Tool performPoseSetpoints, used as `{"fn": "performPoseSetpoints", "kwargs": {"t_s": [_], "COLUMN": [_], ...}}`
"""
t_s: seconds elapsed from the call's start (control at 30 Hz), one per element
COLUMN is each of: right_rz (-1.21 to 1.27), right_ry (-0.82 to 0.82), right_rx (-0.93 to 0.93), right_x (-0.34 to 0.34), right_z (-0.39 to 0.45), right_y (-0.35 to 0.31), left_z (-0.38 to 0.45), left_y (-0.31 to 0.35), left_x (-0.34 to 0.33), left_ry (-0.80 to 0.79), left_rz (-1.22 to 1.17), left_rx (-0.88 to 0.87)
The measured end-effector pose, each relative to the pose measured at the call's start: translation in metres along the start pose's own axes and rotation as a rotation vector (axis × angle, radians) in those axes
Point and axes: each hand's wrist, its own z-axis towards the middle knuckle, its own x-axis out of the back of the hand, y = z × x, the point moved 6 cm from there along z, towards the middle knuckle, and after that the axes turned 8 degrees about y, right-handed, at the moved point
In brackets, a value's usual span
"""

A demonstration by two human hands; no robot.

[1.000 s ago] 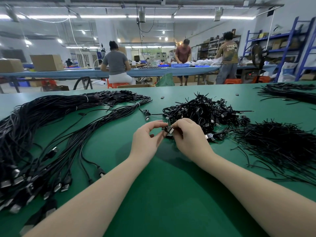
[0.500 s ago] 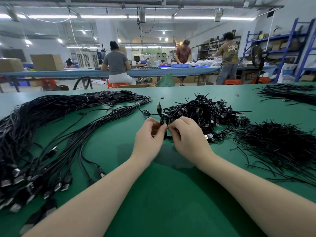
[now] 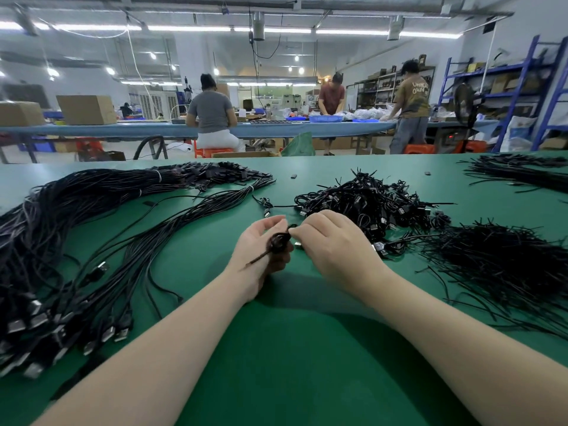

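A small coiled black cable [image 3: 278, 242] sits between my two hands over the green table [image 3: 307, 348]. My left hand [image 3: 261, 253] holds the coil, palm turned up, with a loose black tail sticking out to the left. My right hand [image 3: 332, 244] pinches the coil's top end with fingertips. A metal plug [image 3: 297, 245] shows just below my right fingers.
A pile of coiled cables [image 3: 368, 204] lies right behind my hands. Long cable bundles [image 3: 92, 241] with USB plugs spread over the left side. Black twist ties [image 3: 504, 265] are heaped at the right, more ties [image 3: 519, 173] far right. Three people work at a blue table [image 3: 276, 129] beyond.
My left hand has turned palm up and dropped a little toward me. The cable now shows as a tight coil in it, with a tail sticking out left.
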Motion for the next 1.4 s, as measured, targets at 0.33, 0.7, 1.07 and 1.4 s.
{"fn": "performPoseSetpoints", "kwargs": {"t_s": [0.33, 0.7, 1.07, 1.4], "right_rz": [-0.515, 0.206, 0.290, 0.291], "right_ry": [-0.599, -0.576, -0.548, -0.545], "right_rx": [-0.698, -0.551, -0.622, -0.648], "right_x": [-0.002, -0.069, -0.068, -0.066], "right_z": [0.052, -0.015, -0.017, -0.016], "right_y": [0.145, -0.038, -0.032, -0.031], "left_z": [-0.023, 0.048, 0.057, 0.051], "left_y": [0.058, 0.098, 0.106, 0.123], "left_x": [-0.006, 0.198, 0.199, 0.206], "left_ry": [0.316, 0.393, 0.292, 0.429], "left_rz": [0.563, 1.926, 2.055, 1.316], "left_rx": [-0.769, -0.075, 0.078, 0.203]}}
